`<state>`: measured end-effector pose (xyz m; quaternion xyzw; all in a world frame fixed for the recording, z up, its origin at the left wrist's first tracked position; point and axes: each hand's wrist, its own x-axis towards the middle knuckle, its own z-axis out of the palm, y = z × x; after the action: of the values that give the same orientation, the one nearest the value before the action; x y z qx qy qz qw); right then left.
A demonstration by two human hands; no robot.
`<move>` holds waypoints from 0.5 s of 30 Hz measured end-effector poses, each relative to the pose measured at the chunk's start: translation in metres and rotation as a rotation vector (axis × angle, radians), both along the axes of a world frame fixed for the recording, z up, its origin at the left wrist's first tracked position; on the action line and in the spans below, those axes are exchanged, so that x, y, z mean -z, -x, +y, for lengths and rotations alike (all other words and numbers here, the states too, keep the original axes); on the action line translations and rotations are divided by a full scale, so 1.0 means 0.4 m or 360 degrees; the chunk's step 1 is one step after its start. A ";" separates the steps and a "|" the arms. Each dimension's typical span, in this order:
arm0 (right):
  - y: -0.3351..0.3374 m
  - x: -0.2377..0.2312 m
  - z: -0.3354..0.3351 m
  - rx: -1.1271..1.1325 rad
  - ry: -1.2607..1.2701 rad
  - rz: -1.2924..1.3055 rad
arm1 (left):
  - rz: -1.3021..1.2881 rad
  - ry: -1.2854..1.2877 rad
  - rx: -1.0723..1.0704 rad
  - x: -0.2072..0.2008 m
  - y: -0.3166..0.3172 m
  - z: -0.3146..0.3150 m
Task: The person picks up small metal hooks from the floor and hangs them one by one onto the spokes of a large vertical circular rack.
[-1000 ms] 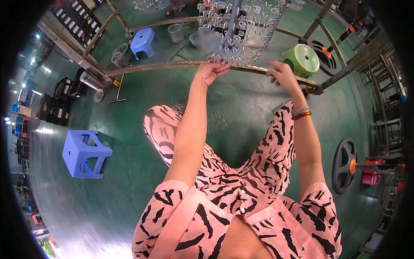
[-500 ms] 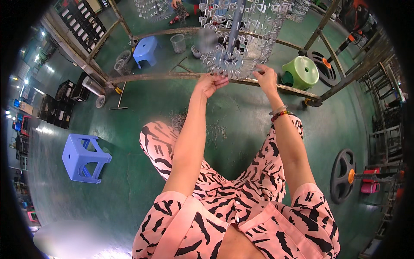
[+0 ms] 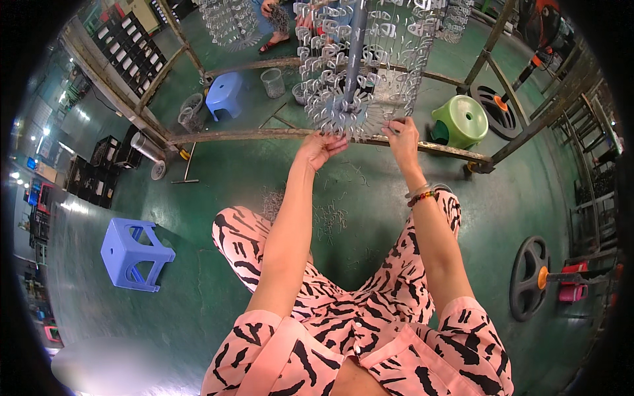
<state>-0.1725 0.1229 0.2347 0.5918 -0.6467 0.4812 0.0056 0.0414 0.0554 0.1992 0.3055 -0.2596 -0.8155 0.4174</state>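
Observation:
A hanging metal rack [image 3: 360, 59] with many small grey clips on wire hooks hangs from a central pole in front of me. My left hand [image 3: 320, 146] reaches up to the rack's lower left edge, fingers curled under the bottom ring of clips. My right hand [image 3: 401, 135] pinches a clip at the lower right edge of the rack. A beaded bracelet [image 3: 420, 195] sits on my right wrist. I wear pink clothes with black stripes.
A rusty metal rail [image 3: 264, 136] crosses under the rack. A blue stool [image 3: 134, 254] stands at the left, another blue stool [image 3: 223, 94] beyond the rail, a green stool [image 3: 460, 121] at right. Black wheels [image 3: 528, 277] lie on the green floor. Another person's feet [image 3: 274, 23] show at the top.
Both hands have risen from the rusty rail to the bottom of the hanging rack. The view has tilted up, so the rack looks larger and closer.

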 end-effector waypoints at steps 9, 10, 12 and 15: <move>-0.028 0.082 0.029 -0.0325 0.0044 -0.0809 | 0.0133 0.0075 0.0091 0.071 0.028 -0.004; -0.002 0.113 0.031 -0.0259 0.0019 -0.0930 | 0.0149 0.0056 0.0044 0.061 0.042 0.013; -0.025 0.120 0.028 -0.0351 0.0011 -0.0868 | 0.0172 0.0049 -0.0079 0.049 0.029 0.031; -0.100 0.129 0.042 -0.0358 0.0063 -0.1018 | 0.0077 0.0006 -0.0025 0.058 -0.012 0.032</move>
<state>-0.1323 0.1397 0.1829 0.4784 -0.5369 0.6525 -0.2390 0.0461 0.0684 0.1759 0.2870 -0.2487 -0.8187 0.4306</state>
